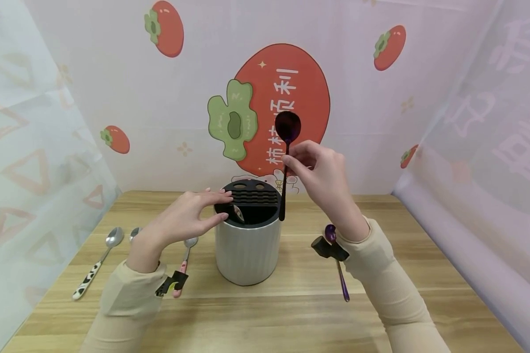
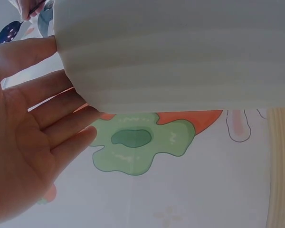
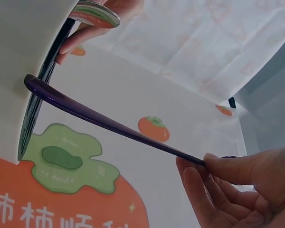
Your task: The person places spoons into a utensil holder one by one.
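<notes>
A dark purple, round-bowled spoon [image 1: 288, 127] is pinched between the thumb and fingers of my right hand [image 1: 324, 169]. Its bowl points up and its handle end [image 3: 35, 85] hangs by the right rim of a white ribbed utensil holder [image 1: 247, 255] with a black slotted top [image 1: 253, 197]. My left hand [image 1: 192, 213] touches the holder's left rim, fingers extended, thumb apart. From the left wrist, those fingers [image 2: 61, 109] lie against the white wall. A shiny metal utensil [image 1: 238, 214] sticks out of the holder's front opening; its lower part is hidden.
Left on the wooden table [image 1: 265, 323] lie a spoon with a cow-print handle [image 1: 87, 281], a pink-handled spoon [image 1: 183, 267], and another spoon [image 1: 134, 233] mostly behind my left arm. A purple spoon [image 1: 342, 282] lies right, partly covered by the right wrist camera [image 1: 329, 248]. A printed cloth [image 1: 353, 98] stands behind.
</notes>
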Demonstrator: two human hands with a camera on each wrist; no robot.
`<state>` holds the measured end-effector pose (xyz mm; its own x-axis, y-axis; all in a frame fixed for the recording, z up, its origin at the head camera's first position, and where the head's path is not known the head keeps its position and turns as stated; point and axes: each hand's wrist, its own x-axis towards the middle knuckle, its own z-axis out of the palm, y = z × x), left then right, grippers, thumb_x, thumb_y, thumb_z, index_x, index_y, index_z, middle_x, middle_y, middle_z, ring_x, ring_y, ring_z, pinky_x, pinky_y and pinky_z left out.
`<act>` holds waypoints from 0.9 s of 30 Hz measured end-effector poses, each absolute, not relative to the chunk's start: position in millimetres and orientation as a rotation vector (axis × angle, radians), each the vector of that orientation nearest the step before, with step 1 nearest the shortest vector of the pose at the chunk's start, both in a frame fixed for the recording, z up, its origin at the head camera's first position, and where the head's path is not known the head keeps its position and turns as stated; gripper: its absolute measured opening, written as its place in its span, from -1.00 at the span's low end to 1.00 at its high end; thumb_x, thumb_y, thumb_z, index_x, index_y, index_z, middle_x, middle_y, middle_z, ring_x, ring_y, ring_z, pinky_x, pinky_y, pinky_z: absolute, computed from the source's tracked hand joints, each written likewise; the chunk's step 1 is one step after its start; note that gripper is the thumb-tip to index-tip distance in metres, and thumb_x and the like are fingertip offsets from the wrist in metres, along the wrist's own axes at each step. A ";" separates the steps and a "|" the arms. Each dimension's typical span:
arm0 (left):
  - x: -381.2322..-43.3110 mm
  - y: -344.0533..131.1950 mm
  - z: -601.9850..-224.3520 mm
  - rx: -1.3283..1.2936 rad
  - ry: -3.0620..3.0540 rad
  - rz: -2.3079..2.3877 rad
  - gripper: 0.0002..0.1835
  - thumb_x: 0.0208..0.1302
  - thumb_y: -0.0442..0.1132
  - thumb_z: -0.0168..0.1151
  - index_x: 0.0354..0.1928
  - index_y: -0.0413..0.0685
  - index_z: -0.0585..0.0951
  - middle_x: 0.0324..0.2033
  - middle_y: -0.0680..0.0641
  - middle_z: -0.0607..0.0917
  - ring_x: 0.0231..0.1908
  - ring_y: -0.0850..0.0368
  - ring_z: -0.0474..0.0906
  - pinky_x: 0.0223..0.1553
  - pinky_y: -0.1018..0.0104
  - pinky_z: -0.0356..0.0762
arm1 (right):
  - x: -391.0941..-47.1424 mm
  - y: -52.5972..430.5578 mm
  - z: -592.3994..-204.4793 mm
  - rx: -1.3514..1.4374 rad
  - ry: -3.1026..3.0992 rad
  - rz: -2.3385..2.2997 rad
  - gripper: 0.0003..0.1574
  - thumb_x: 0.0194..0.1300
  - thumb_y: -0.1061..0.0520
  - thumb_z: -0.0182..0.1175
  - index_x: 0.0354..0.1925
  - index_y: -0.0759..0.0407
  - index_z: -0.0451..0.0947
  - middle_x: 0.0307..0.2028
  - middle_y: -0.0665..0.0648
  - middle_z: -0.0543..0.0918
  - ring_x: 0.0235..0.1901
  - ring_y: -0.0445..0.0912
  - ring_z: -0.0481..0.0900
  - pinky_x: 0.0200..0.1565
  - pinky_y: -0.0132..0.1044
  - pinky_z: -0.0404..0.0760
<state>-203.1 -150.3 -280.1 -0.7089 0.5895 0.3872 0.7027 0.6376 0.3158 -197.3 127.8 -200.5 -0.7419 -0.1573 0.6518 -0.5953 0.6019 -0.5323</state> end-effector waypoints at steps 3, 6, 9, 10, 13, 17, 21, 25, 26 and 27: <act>-203.3 -149.9 -280.0 -1.053 -2.609 -0.659 -0.58 0.29 -0.08 0.20 0.15 -0.06 0.57 0.17 -0.04 0.57 0.22 -0.11 0.43 0.30 -0.01 0.27 | -197.6 126.5 -198.1 0.590 -2.274 1.023 -0.77 0.22 0.01 0.29 -0.27 0.15 0.63 -0.43 0.03 0.73 -0.49 -0.20 0.66 -0.43 -0.43 0.54; -203.4 -149.8 -280.2 -1.049 -2.612 -0.658 -0.58 0.29 -0.08 0.20 0.15 -0.06 0.57 0.17 -0.04 0.57 0.22 -0.11 0.43 0.30 -0.02 0.27 | -198.3 125.6 -196.2 0.579 -2.270 1.028 -0.78 0.22 0.02 0.29 -0.26 0.15 0.63 -0.43 0.03 0.73 -0.50 -0.21 0.65 -0.44 -0.42 0.53; -203.3 -149.7 -280.2 -1.041 -2.617 -0.659 -0.58 0.29 -0.08 0.20 0.15 -0.05 0.57 0.17 -0.04 0.57 0.22 -0.11 0.42 0.30 -0.01 0.26 | -199.6 124.6 -194.9 0.562 -2.258 1.035 -0.78 0.22 0.02 0.29 -0.26 0.15 0.64 -0.42 0.03 0.73 -0.50 -0.22 0.63 -0.42 -0.43 0.54; -203.2 -149.7 -280.4 -1.039 -2.619 -0.658 -0.58 0.28 -0.08 0.20 0.15 -0.05 0.57 0.17 -0.04 0.57 0.23 -0.11 0.42 0.30 -0.01 0.26 | -200.0 124.1 -194.4 0.558 -2.253 1.037 -0.77 0.22 0.02 0.29 -0.26 0.16 0.64 -0.42 0.04 0.73 -0.49 -0.21 0.64 -0.41 -0.43 0.55; -203.2 -149.8 -280.9 -1.036 -2.619 -0.657 -0.58 0.28 -0.08 0.20 0.15 -0.06 0.57 0.16 -0.04 0.57 0.22 -0.12 0.42 0.31 -0.01 0.26 | -201.7 122.2 -193.9 0.550 -2.235 1.053 -0.78 0.21 0.03 0.30 -0.26 0.16 0.64 -0.41 0.05 0.73 -0.48 -0.18 0.65 -0.38 -0.45 0.57; -203.5 -149.8 -281.4 -1.038 -2.614 -0.657 -0.58 0.29 -0.08 0.20 0.15 -0.05 0.57 0.16 -0.03 0.57 0.22 -0.11 0.43 0.31 -0.01 0.26 | -203.9 119.8 -195.7 0.546 -2.223 1.080 -0.79 0.20 0.05 0.31 -0.27 0.16 0.64 -0.41 0.05 0.72 -0.49 -0.20 0.64 -0.40 -0.44 0.56; -203.9 -149.7 -281.5 -1.045 -2.610 -0.650 -0.57 0.29 -0.08 0.20 0.15 -0.06 0.57 0.17 -0.03 0.57 0.22 -0.10 0.43 0.31 0.00 0.26 | -206.6 118.4 -199.1 0.548 -2.227 1.089 -0.79 0.20 0.04 0.31 -0.29 0.15 0.64 -0.44 0.03 0.72 -0.51 -0.24 0.63 -0.43 -0.44 0.56; -203.5 -149.8 -281.2 -1.044 -2.611 -0.642 -0.57 0.28 -0.08 0.20 0.15 -0.06 0.57 0.17 -0.04 0.57 0.21 -0.10 0.44 0.30 -0.01 0.28 | -209.5 117.6 -202.3 0.563 -2.238 1.101 -0.79 0.20 0.02 0.31 -0.29 0.14 0.63 -0.45 0.03 0.73 -0.51 -0.22 0.65 -0.44 -0.43 0.56; -203.4 -149.8 -281.0 -1.043 -2.611 -0.642 -0.58 0.28 -0.08 0.20 0.15 -0.07 0.57 0.17 -0.04 0.57 0.21 -0.10 0.44 0.30 -0.01 0.28 | -210.1 117.5 -203.1 0.568 -2.240 1.104 -0.79 0.20 0.02 0.31 -0.29 0.14 0.63 -0.45 0.03 0.73 -0.50 -0.20 0.65 -0.45 -0.42 0.56; -203.2 -149.8 -280.9 -1.042 -2.611 -0.642 -0.57 0.28 -0.08 0.20 0.15 -0.07 0.57 0.17 -0.04 0.57 0.21 -0.10 0.44 0.30 -0.01 0.28 | -210.5 117.3 -203.7 0.571 -2.244 1.104 -0.79 0.20 0.02 0.31 -0.29 0.14 0.63 -0.44 0.03 0.73 -0.50 -0.19 0.66 -0.45 -0.42 0.56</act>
